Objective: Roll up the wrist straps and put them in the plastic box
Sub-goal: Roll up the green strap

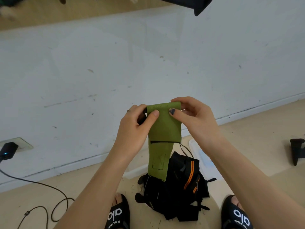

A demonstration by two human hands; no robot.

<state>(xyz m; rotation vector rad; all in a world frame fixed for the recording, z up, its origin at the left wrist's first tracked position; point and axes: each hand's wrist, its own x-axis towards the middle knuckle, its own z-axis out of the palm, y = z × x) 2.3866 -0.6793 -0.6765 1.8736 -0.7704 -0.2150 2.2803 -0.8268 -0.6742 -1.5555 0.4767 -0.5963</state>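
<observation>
Green strap (164, 128) held up in front of me, above the floor. Top edge is folded over, the start of a roll, its axis running 9 to 3 between my hands. The loose tail hangs toward 6, long axis 12 to 6, its end touching the black pile (175, 190) on the floor.

Left hand (133, 128) pinches the top left corner, thumb flat on the front face, fingers curled behind. Right hand (194, 116) pinches the top right corner, thumb on the front, index finger over the fold. Both hands are level at the roll; neither is nearer the tail.

Judgement: rolling has only begun. All the unrolled length lies below my fingers, so the roll has to travel down toward 6, drawing the tail up.

Clear box (199, 154) sits on the floor at about 5 from the strap, under my right forearm, mostly hidden. Right hand is nearer to it.
</observation>
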